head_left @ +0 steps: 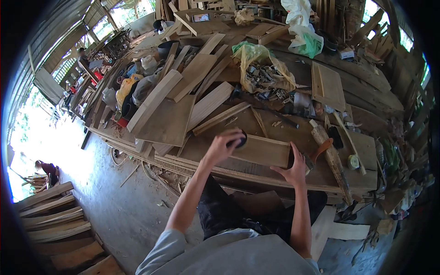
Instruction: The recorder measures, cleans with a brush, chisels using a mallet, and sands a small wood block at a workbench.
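My left hand point(224, 144) is closed around a round black object point(238, 139), whose kind I cannot make out. It is over the left end of a long, shallow wooden piece point(263, 152) with raised edges, lying at the bench's front edge. Around the right end of this piece my right hand point(294, 167) is curled, thumb toward me and fingers on the far side. A brush with an orange-brown handle point(324, 147) lies just right of that hand. Beyond the piece, a narrow wooden strip point(222, 118) rests on the bench.
Loose boards point(160, 98) are stacked at the left of the bench point(366, 158). A yellow plastic bag point(247, 52) of metal parts sits at the back, near a framed wooden panel point(328, 86). A rough stick point(331, 160) and a tape roll point(353, 161) lie right. Two people are far left.
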A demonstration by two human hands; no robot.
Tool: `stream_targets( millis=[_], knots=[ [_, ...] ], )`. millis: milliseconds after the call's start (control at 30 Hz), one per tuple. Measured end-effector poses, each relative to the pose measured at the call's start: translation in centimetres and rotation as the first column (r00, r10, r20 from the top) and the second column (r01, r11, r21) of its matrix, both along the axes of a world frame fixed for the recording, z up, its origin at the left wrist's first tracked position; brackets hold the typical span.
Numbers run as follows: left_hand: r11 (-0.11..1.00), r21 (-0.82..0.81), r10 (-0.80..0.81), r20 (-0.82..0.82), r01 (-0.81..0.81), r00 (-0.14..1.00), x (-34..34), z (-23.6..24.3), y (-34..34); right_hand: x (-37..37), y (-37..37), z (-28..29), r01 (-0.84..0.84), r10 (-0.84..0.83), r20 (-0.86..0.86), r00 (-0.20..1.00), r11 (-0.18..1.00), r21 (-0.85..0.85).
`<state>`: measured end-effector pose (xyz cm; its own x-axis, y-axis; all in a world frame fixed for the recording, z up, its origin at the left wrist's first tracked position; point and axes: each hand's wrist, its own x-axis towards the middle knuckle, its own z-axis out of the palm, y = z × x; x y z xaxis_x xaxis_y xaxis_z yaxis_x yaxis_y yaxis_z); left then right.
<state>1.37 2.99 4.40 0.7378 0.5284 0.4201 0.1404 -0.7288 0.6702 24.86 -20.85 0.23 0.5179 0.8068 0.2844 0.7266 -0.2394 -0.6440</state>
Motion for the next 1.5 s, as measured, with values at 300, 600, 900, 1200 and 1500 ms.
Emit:
stream_targets(
  millis=[300, 600, 900, 1200, 1500],
  knots=[
    [0.956, 0.029, -0.292, -0.014, 0.292, 0.956, 5.0, 0.3, -3.7, 0.0, 0.0, 0.2, 0.003, -0.003, -0.039, 0.999, 1.000, 0.000],
    [0.887, -0.047, -0.455, 0.078, 0.459, 0.887, 10.7, -0.6, -9.3, 0.9, -0.1, -0.9, 0.002, -0.003, 0.012, 1.000, 0.999, 0.048],
    [0.840, 0.201, -0.501, -0.065, 0.504, 0.863, 12.0, -0.6, -7.9, 0.8, -0.3, -0.4, 0.010, -0.008, -0.042, 0.999, 0.999, 0.051],
    [0.876, 0.082, -0.473, -0.042, 0.475, 0.880, 11.8, -0.9, -8.8, 0.7, -0.4, -0.5, -0.002, 0.002, 0.005, 1.000, 0.999, 0.045],
    [0.895, 0.059, -0.442, -0.007, 0.441, 0.897, 11.8, -1.3, -8.5, 0.4, 0.0, 0.1, 0.029, -0.028, -0.011, 1.000, 0.999, 0.034]
  ],
)
